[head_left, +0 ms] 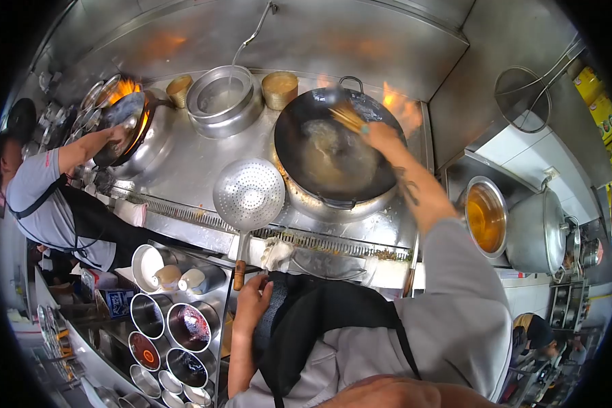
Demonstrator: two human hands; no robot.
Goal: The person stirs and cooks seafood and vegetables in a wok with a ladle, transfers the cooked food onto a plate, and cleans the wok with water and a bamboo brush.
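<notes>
A large black wok (299, 153) sits on the right burner with some cloudy liquid in its bottom, and flames rise behind it. My right hand (381, 136) is closed on a bamboo brush (347, 117), held over the upper right part of the wok. Down by the counter's front edge, my left hand (253, 296) hangs beside my apron with its fingers loosely curled; whether anything is in it does not show. Near it, a perforated ladle (249, 194) lies on the stove, its wooden handle (239, 273) pointing toward me.
A metal pot (221, 102) stands left of the wok, between two small woven-looking containers. At far left a co-worker (61, 197) handles a flaming wok. Sauce containers (189, 326) fill the lower left. A bowl of yellow liquid (485, 216) and a lidded pot (536, 231) are at right.
</notes>
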